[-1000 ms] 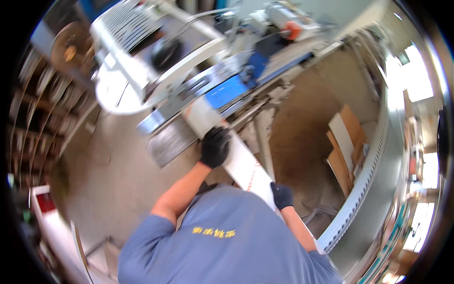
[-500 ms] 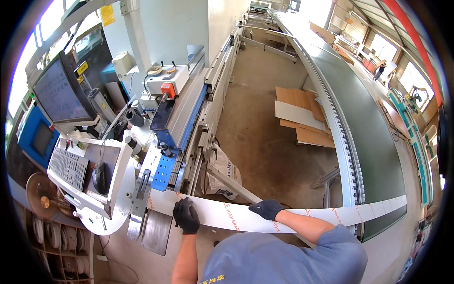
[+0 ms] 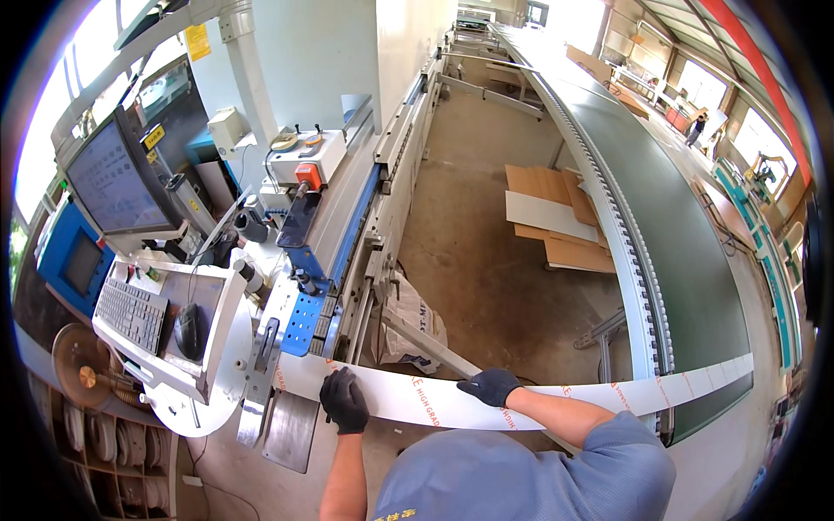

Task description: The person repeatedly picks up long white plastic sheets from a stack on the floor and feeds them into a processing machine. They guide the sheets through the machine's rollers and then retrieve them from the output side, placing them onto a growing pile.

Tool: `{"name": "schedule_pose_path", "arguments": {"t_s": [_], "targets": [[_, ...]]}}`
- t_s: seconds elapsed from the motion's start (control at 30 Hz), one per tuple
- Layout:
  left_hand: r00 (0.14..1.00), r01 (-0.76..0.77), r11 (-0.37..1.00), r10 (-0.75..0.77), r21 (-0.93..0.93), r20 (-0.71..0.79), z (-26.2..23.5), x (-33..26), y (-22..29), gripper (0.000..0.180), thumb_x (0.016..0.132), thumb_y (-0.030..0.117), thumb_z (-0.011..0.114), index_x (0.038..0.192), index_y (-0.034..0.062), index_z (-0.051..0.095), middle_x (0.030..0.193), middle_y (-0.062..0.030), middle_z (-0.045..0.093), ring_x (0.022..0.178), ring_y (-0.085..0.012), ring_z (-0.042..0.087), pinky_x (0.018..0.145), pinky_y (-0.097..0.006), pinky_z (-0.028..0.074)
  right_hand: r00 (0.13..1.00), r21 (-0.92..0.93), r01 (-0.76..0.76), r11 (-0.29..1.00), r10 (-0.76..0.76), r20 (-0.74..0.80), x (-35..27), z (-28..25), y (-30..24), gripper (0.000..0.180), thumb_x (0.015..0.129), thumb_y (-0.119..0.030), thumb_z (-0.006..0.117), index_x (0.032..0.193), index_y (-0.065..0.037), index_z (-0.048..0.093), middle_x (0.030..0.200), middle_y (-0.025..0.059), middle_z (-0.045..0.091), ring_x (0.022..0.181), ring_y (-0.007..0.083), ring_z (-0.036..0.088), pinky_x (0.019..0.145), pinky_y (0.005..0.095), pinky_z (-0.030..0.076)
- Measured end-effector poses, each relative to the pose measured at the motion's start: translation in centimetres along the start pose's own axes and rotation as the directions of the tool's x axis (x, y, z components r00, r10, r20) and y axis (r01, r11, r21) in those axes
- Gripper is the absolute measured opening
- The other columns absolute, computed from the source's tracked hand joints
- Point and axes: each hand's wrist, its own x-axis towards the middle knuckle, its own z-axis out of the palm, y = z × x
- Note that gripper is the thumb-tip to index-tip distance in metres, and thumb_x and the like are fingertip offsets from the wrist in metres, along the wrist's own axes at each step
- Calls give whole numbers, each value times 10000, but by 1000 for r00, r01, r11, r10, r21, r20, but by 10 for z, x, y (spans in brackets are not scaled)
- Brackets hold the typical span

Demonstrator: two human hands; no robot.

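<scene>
A long, narrow white panel (image 3: 400,397) with red print runs crosswise in front of my body. Its left end lies by the metal edge of the machine (image 3: 288,326), and its right end rests over the green conveyor belt (image 3: 695,304). My left hand (image 3: 345,402), in a black glove, is closed on the panel's near edge close to its left end. Farther right, my right hand (image 3: 489,387), also in a black glove, lies across the far edge with fingers bent over it. The undersides of both grips are hidden.
At left stand a monitor (image 3: 119,178), a keyboard (image 3: 130,314) and a mouse (image 3: 188,330) on a white stand. A phone (image 3: 300,217) lies on the machine. Brown and white boards (image 3: 556,213) are stacked beyond, and a white sack (image 3: 408,326) sits under the frame.
The view has shifted slightly. Both hands keep their places on the panel, which has hardly moved.
</scene>
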Motion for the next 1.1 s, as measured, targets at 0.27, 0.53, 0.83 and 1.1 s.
{"name": "schedule_pose_path", "arguments": {"t_s": [0.27,0.53,0.83,1.1], "targets": [[1000,9,1000,-9,9,-12,2,-2,0,136,893,101,554,927,51,676,1068,-136,705,1038,-362,627,978,-478,433,999,-21,37,999,-38,-24,2,4,4,709,919,-680,369,906,-89,761,938,213,699,881,394,659,806,461,500],[1000,14,1000,-14,16,-4,1,-1,0,136,892,98,552,928,49,674,1080,-132,701,1054,-360,620,981,-474,429,999,-28,37,999,-37,-25,6,6,6,712,918,-681,370,909,-84,759,931,213,699,871,395,661,799,464,503],[1000,2,1000,-2,-1,0,-1,1,1,140,891,96,542,925,45,668,1081,-138,696,1048,-359,619,968,-479,436,999,-26,23,999,-23,-22,4,4,4,717,918,-684,368,927,-83,758,941,225,698,882,399,663,805,463,505],[1000,-7,1000,7,14,-4,0,1,1,151,895,107,536,942,43,664,1087,-141,694,1043,-363,618,960,-482,439,1000,-23,7,1000,-6,19,-1,-4,-3,707,918,-684,365,947,-96,758,971,204,702,905,385,663,823,456,500]]}}
